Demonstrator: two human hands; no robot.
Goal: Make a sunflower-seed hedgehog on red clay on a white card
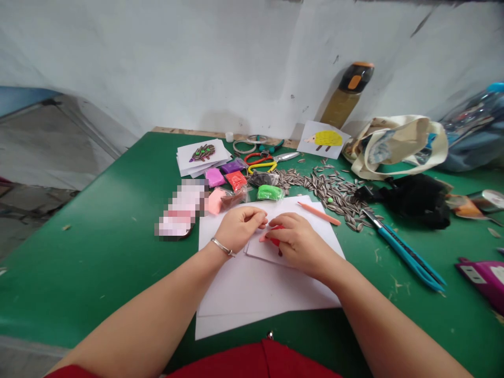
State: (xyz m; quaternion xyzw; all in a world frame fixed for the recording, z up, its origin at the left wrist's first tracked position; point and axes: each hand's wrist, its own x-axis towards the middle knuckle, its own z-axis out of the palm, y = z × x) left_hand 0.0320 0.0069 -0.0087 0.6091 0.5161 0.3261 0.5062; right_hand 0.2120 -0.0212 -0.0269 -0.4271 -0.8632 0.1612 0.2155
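Note:
My right hand (299,244) pinches a small piece of red modelling clay (274,236) between its fingers, above a smaller sheet of white paper (268,252). That sheet lies on a larger white paper stack (268,294). My left hand (240,228) rests on the papers with curled fingers, its fingertips close to the red clay. A silver bangle (222,247) circles my left wrist. An orange pencil (318,213) lies just beyond my right hand. Bags of pink, purple, red and green clay (270,192) sit beyond the papers. Part of the red clay is hidden by my fingers.
Sunflower seeds (331,191) spread across the green table (79,273). A blue craft knife (405,252) lies to the right. Yellow-handled scissors (262,167), a hedgehog picture (323,139), a canvas bag (394,147) and a bottle (348,94) stand beyond. A blurred object (179,210) lies left.

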